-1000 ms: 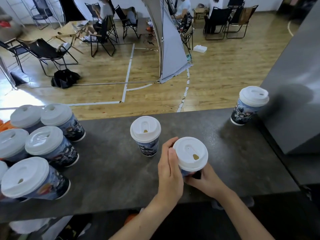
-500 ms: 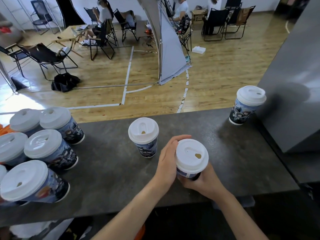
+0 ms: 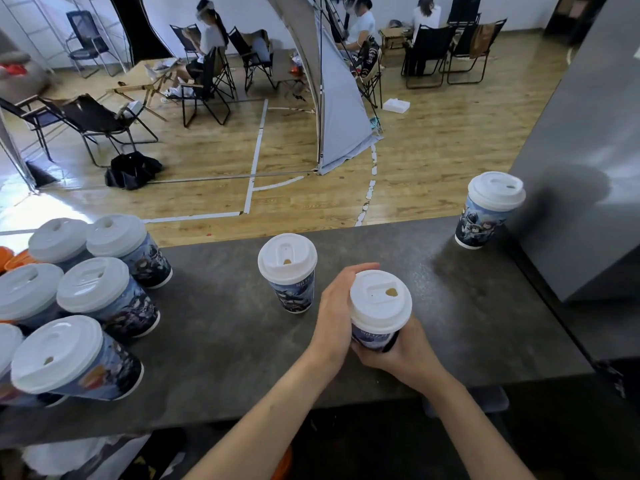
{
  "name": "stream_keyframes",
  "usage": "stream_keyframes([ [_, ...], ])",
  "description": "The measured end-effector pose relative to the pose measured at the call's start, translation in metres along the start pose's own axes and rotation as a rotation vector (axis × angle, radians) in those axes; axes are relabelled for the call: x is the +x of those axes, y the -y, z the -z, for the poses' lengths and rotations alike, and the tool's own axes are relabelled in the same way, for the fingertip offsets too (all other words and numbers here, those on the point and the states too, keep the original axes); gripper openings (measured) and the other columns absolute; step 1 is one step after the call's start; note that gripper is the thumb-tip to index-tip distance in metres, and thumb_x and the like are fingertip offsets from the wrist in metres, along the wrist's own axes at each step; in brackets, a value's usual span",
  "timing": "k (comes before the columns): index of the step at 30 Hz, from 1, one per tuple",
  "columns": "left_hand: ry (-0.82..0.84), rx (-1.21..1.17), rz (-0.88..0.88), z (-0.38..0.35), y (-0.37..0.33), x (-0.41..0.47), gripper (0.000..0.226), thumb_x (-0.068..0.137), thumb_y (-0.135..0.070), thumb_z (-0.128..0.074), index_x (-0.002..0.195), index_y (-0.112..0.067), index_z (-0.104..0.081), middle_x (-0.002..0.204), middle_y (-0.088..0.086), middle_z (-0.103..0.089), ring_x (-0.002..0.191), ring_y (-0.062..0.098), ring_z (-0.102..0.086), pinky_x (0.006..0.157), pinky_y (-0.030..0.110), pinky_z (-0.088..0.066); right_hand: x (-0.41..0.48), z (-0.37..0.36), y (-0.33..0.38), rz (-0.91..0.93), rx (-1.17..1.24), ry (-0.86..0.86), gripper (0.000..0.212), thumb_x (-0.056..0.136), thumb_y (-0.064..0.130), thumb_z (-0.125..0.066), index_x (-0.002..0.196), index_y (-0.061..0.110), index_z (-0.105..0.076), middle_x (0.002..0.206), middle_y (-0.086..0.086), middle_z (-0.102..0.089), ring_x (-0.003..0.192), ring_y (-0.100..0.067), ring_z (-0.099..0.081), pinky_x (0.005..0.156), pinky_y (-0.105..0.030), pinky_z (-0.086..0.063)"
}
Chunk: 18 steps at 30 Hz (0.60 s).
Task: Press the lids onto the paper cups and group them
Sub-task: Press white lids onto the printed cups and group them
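Observation:
A printed paper cup with a white lid (image 3: 380, 304) stands near the front of the dark counter (image 3: 221, 341). My left hand (image 3: 337, 306) wraps around its left side, fingers curled behind the lid. My right hand (image 3: 398, 355) grips the cup body from below and to the right. A second lidded cup (image 3: 288, 268) stands just to the left, apart from my hands. A third lidded cup (image 3: 488, 209) stands at the far right by a grey block. Several lidded cups (image 3: 93, 289) are grouped at the left end.
A tall grey block (image 3: 581, 168) borders the counter on the right. The counter's far edge drops to a wooden floor with folding chairs, seated people and a grey tent panel (image 3: 339, 109). Orange objects (image 3: 14, 258) peek out behind the left group.
My left hand has slid further round the cup, its fingers now reaching behind the lid. The cup and my right hand stay in about the same place.

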State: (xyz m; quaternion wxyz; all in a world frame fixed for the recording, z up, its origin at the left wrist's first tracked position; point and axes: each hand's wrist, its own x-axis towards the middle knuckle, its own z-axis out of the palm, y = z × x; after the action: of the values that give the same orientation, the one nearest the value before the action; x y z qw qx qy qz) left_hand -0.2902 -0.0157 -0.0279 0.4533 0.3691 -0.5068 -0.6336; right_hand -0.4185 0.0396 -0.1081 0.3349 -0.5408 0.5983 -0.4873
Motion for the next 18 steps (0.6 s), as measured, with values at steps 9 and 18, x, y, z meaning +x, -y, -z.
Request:
stream_keyframes([
  [9,-0.211,0.030,-0.235,-0.011,0.023,-0.023,0.039,0.106,-0.020,-0.030,0.118,-0.012,-0.067,0.110,-0.002,-0.073,0.108,0.016,-0.068,0.091,0.023,-0.052,-0.003,-0.004,0.010,0.046,0.021,0.013,0.088,0.068,0.037,-0.092,0.146,0.019,-0.052,0.140,0.014,-0.063,0.132,-0.006,-0.059,0.107,-0.023,-0.049],
  [18,-0.085,0.009,-0.097,-0.005,0.006,-0.007,0.036,0.096,-0.026,-0.041,0.107,-0.011,-0.071,0.106,0.004,-0.077,0.102,0.016,-0.070,0.088,0.027,-0.054,-0.005,-0.001,0.008,0.008,0.013,-0.018,0.089,0.064,0.039,-0.093,0.142,0.018,-0.056,0.131,0.018,-0.068,0.124,-0.003,-0.063,0.103,-0.024,-0.053],
])
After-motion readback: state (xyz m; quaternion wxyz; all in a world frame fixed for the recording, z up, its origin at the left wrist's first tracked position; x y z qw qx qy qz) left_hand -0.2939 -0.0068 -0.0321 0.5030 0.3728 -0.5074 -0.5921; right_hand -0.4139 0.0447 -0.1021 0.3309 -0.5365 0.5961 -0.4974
